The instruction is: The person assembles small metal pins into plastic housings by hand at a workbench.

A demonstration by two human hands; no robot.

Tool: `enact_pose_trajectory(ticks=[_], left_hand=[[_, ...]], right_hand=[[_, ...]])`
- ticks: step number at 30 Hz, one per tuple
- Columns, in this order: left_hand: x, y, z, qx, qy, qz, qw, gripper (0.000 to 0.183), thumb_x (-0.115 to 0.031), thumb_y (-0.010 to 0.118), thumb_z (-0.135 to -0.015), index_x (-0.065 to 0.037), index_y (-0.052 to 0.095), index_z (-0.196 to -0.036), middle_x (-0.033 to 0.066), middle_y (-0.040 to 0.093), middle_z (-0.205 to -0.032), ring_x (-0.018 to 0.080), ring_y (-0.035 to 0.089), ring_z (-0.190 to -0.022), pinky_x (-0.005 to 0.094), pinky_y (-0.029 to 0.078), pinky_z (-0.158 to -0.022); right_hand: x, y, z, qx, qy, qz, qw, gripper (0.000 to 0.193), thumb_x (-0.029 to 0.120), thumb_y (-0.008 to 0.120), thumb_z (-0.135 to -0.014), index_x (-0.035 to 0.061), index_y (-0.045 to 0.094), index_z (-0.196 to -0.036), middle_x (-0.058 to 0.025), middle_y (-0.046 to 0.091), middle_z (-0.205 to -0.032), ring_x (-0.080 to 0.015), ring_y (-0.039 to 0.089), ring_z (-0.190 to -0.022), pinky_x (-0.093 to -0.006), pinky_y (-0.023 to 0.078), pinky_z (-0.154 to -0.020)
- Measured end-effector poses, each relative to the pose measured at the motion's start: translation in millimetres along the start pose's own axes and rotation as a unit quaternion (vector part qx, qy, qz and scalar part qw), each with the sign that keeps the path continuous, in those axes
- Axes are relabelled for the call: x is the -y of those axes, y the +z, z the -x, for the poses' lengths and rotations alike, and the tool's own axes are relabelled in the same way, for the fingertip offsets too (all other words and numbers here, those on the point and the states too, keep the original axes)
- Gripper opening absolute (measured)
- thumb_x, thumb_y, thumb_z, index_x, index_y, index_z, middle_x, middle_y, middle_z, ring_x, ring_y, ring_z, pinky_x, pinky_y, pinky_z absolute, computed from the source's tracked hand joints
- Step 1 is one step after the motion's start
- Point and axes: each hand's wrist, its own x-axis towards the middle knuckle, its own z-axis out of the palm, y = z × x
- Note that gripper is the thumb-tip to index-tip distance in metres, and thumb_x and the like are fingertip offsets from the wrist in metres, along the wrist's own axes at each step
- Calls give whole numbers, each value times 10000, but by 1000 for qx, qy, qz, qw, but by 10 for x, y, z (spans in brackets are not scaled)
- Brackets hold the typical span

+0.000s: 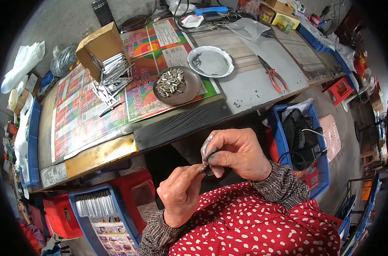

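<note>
The table (253, 100) stretched in front of me, and my red, white-spotted apron (262, 217) covered my lap. Below the table's near edge, a blue bin (324, 179) stood toward the right, with dark bags (297, 132) in it; another blue bin (125, 209) stood toward the left, holding a row of silver rods. A cardboard box (108, 36) lay near the table's far edge, left of the middle, more silver rods (113, 72) spilling from it. My right hand (241, 153) and left hand (179, 194) met just off the near edge, above my lap. A white plate (219, 62) sat behind and right of a brown plate (190, 83), which was close to the near edge and held short metal pieces (172, 81). Red-handled pliers (270, 72) lay toward the right. Smallest was the bit (204, 167) pinched between both hands' fingertips; they mostly hid it, so I couldn't tell its shape.
</note>
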Motion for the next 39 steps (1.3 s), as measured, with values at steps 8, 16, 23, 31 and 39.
enact_pose_trajectory(ticks=[8,16,23,31,39], left_hand=[[62,65,2,-35,60,-40,997,252,111,676,-674,10,631,-901,113,642,-748,231,642,-628,275,498,-524],[70,99,21,-59,69,-82,992,238,118,666,-669,30,617,-884,131,640,-748,245,647,-640,282,506,-537],[62,110,-9,-46,49,-58,996,192,100,659,-707,24,612,-876,125,644,-751,245,646,-642,282,509,-548],[111,55,-56,-3,37,-35,999,199,97,669,-704,4,613,-870,108,651,-761,231,630,-616,279,495,-533],[142,113,-42,0,17,-22,1000,183,79,670,-716,3,612,-872,108,647,-760,226,620,-606,276,486,-523]], right_hand=[[25,4,-11,28,-101,168,980,42,-30,581,-862,-44,563,-896,-65,564,-845,-82,575,-669,-208,481,-581],[39,-12,-47,42,-139,263,954,51,-47,605,-831,-54,574,-872,-132,595,-858,-134,621,-650,-230,511,-569],[16,-41,-73,38,-133,208,968,51,-38,612,-829,-49,576,-863,-124,598,-840,-131,620,-643,-234,510,-558],[-59,-39,-58,22,-98,180,979,38,-42,596,-844,-51,577,-875,-88,588,-835,-108,604,-665,-221,505,-581],[-13,-64,-31,-40,-46,157,986,89,-3,599,-865,-33,595,-948,-28,591,-834,-58,576,-682,-195,489,-608]])
